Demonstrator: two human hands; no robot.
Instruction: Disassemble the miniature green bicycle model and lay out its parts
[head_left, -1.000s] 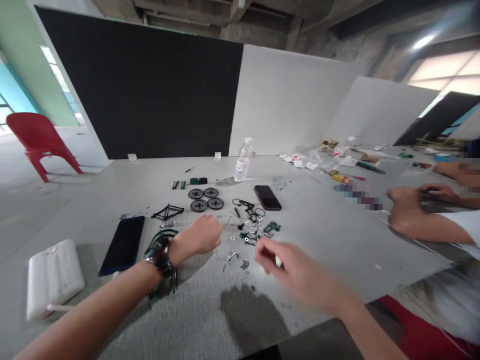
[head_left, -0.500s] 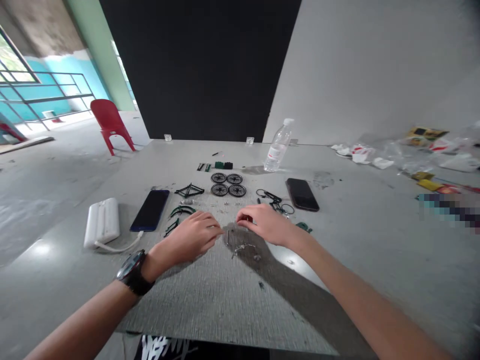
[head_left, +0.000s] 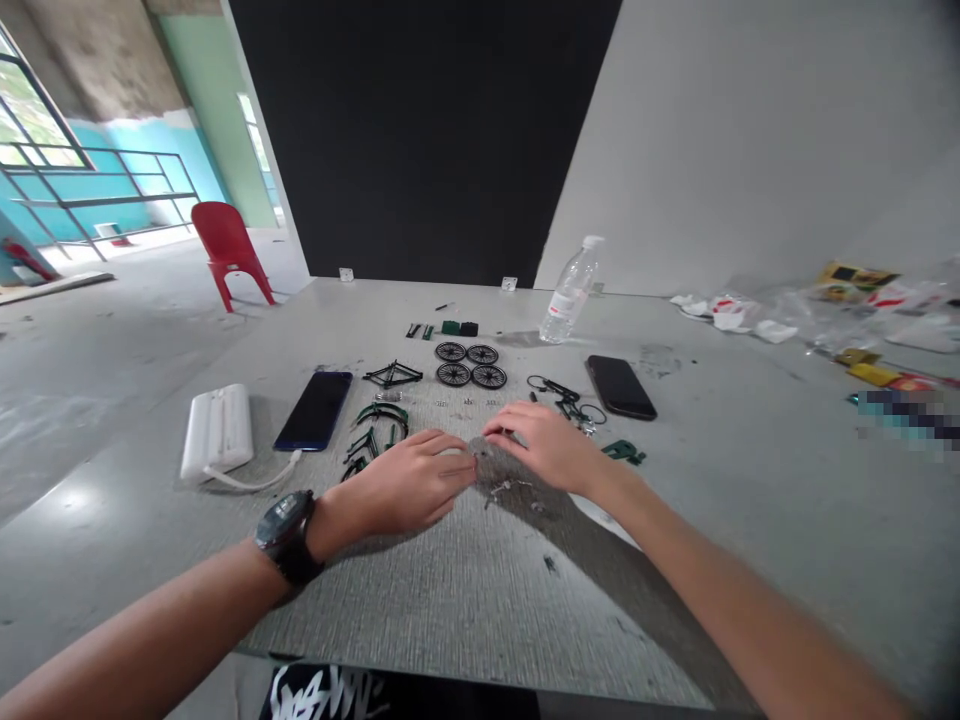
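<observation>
My left hand (head_left: 416, 482), with a black watch (head_left: 286, 530) on its wrist, is low over the table, its fingers drawn together. Close to its fingertips, my right hand (head_left: 546, 446) has thumb and fingers pinched. Whatever either hand holds is too small or hidden to make out. Just below the fingertips lie small silvery parts (head_left: 511, 487). Black spoked wheels (head_left: 454, 375) are grouped beyond the hands, with a dark bicycle frame (head_left: 393, 375) to their left. Green and black curved parts (head_left: 382, 415) lie beside my left hand. A green part (head_left: 621, 451) rests right of my right hand.
On the left are a white power bank (head_left: 217, 432) with a cable and a phone (head_left: 313, 412). Another phone (head_left: 621, 387) lies right, near a plastic bottle (head_left: 571, 292). Plastic wrappers (head_left: 847, 310) cover the far right. A black panel (head_left: 420, 140) stands behind the table.
The view has shifted slightly, so the table items appear further right. My left fingertips have come nearer to my right ones, covering the spot where a thin silvery piece lay.
</observation>
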